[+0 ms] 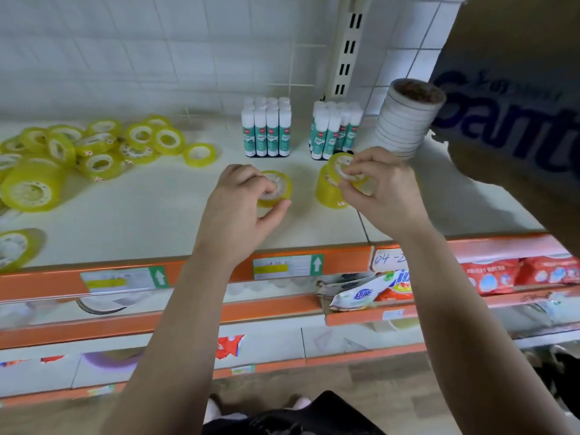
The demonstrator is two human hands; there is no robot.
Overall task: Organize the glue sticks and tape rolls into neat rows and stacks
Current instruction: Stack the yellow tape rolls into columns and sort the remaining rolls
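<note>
On the white shelf (157, 221), my left hand (241, 208) grips a short stack of yellow tape rolls (281, 189) at the middle. My right hand (376, 186) pinches a single yellow roll (340, 163), tilted on top of a taller yellow stack (328, 191). Two upright blocks of white and teal glue sticks (266, 130) (334, 131) stand behind, near the tiled wall. A loose heap of yellow rolls (94, 149) lies at the left, with one roll (200, 154) lying apart.
A tall stack of white tape rolls (405, 120) stands at the right, beside a brown cardboard box (508, 105). Another yellow roll (15, 249) lies near the shelf's orange front edge (342, 262). Lower shelves hold packaged goods (376, 290).
</note>
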